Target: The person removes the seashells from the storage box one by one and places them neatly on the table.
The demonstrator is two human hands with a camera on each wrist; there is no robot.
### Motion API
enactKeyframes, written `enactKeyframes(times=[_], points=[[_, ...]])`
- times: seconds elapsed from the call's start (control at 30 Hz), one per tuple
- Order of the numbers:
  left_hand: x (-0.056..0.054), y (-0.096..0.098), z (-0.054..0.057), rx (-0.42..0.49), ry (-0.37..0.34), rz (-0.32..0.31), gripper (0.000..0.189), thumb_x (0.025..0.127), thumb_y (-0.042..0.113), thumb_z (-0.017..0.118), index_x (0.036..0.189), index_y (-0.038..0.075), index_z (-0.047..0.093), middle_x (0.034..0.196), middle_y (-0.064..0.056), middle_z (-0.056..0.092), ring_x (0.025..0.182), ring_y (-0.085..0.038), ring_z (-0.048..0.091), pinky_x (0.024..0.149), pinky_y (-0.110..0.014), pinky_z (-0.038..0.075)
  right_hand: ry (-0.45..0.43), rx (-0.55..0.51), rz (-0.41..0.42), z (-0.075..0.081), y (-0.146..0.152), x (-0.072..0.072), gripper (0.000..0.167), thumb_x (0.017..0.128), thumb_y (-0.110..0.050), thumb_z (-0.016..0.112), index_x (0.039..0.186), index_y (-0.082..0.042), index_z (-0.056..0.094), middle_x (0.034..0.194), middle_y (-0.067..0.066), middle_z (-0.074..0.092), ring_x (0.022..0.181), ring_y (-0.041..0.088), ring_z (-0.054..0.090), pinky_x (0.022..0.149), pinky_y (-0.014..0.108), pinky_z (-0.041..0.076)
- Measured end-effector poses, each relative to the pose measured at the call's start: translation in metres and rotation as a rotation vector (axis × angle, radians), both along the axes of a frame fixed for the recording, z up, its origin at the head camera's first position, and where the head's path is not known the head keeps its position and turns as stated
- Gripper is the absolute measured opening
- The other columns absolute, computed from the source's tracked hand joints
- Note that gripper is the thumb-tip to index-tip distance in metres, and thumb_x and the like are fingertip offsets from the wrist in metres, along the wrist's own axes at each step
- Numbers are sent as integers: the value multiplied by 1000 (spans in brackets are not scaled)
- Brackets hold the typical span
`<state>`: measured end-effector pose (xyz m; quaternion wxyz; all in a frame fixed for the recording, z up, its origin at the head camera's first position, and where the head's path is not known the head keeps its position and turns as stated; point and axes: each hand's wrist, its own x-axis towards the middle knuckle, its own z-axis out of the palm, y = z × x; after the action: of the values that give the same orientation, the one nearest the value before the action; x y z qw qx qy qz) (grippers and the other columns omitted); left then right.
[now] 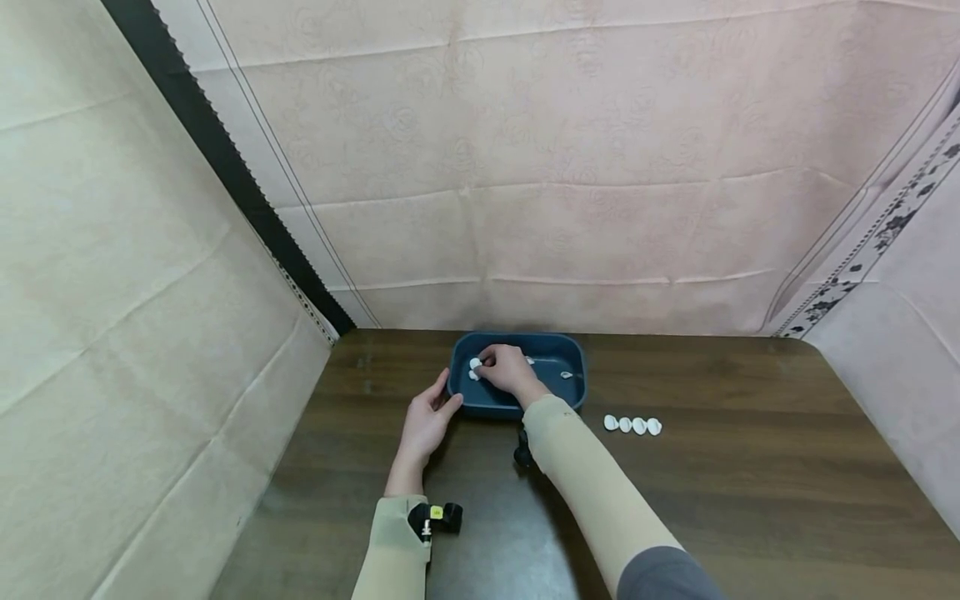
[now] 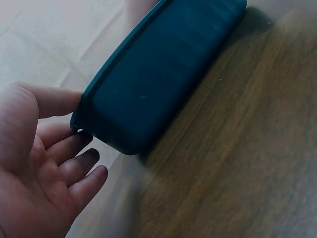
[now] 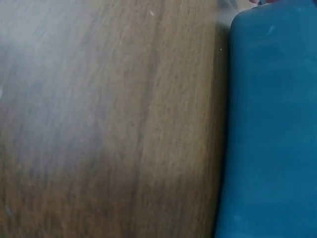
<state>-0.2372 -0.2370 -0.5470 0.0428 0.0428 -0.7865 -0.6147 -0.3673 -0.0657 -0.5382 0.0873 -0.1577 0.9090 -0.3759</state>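
Observation:
A dark blue rectangular tub (image 1: 517, 412) stands at the far side of the table. My left hand (image 1: 429, 425) grips its left front corner; in the left wrist view the thumb (image 2: 59, 102) touches the rim while the other fingers curl loosely below. My right hand (image 1: 510, 368) reaches inside the tub, fingertips pinching a small white round piece (image 1: 475, 363) near the left wall. Just below it is another white piece (image 1: 473, 376). Farther right inside the tub sits a white piece (image 1: 566, 375), and one more is partly hidden behind the right hand. The right wrist view shows the tub's outer wall (image 3: 272, 124), not the grip.
Several white round pieces (image 1: 632, 426) form a row on the brown wooden table (image 1: 750, 467), right of the tub. Pale cloth (image 1: 570, 208) hangs behind the table and along both sides. Each wrist carries a small black camera (image 1: 450, 517).

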Motion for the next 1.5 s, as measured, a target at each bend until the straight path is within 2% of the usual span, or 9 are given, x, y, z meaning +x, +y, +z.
enactKeyframes(times=[0.23, 0.37, 0.67, 1.03, 1.33, 1.5], points=[[0, 0, 0, -3, -17, 10, 60, 108, 21, 67, 163, 15, 46, 166, -9, 46, 152, -30, 44, 122, -50, 37, -7, -4, 29, 0, 1, 0, 35, 103, -24, 75, 135, -11, 74, 118, 7, 72, 105, 23, 65, 99, 45, 56], [1, 1, 2, 8, -23, 13, 60, 108, 22, 67, 163, 15, 46, 166, -8, 46, 152, -28, 44, 123, -49, 36, -13, -1, 42, 1, 1, 0, 33, 104, -24, 73, 135, -12, 74, 121, 7, 72, 107, 23, 64, 100, 45, 55], [1, 2, 1, -6, -4, 0, 59, 108, 19, 66, 164, 14, 45, 166, -10, 45, 152, -31, 44, 122, -51, 37, -21, -5, 27, 2, 2, 2, 31, 104, -27, 74, 128, -9, 76, 116, 6, 71, 103, 23, 64, 100, 45, 56], [0, 0, 1, -6, -11, 2, 60, 108, 22, 67, 163, 14, 46, 166, -9, 46, 151, -30, 45, 123, -50, 36, -16, -16, 20, 7, 7, 2, 33, 103, -34, 74, 123, -8, 78, 111, 3, 75, 97, 18, 68, 94, 41, 59], [0, 1, 1, -23, -18, 12, 61, 107, 26, 67, 164, 17, 46, 166, -8, 46, 152, -31, 44, 123, -53, 35, -44, -163, 42, 20, 32, 10, 32, 102, -34, 75, 122, -11, 80, 107, 1, 77, 89, 17, 71, 85, 37, 61], [1, 3, 0, -24, -14, 14, 62, 107, 25, 67, 164, 17, 45, 166, -8, 45, 152, -32, 44, 124, -53, 34, -60, -252, 32, 25, 56, 21, 32, 101, -37, 76, 124, -14, 79, 106, -1, 77, 90, 19, 73, 84, 37, 62]])
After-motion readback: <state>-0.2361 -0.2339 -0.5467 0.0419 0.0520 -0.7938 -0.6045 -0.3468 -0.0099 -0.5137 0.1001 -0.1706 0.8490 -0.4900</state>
